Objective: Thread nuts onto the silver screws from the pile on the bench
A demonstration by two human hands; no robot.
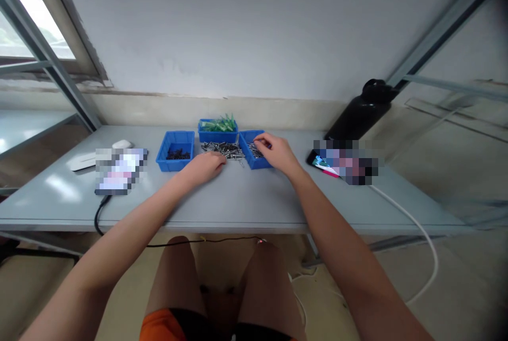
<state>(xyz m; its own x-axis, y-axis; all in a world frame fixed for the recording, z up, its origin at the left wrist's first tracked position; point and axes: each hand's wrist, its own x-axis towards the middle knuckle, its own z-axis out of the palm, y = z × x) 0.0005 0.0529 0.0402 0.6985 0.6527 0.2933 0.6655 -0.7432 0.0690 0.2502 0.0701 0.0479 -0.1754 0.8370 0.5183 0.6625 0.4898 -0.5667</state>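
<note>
A loose pile of small metal screws [226,149] lies on the grey table between three blue bins. My left hand [207,166] rests at the near edge of this pile with its fingers curled under; whatever they hold is hidden. Over the right blue bin [248,157], which has silver screws in it, my right hand [277,151] has its thumb and fingertips pinched together. Anything in that pinch is too small to make out. The left blue bin [162,158] contains dark screws [178,154]. Green plastic packets [220,123] fill the back blue bin [206,135].
On the left, a phone [121,172] with a black cable lies near a white case [122,144]. To the right, a black bottle [359,113] stands behind another phone [337,165], near a white cable [420,230]. A wall [238,29] rises behind the table [246,198].
</note>
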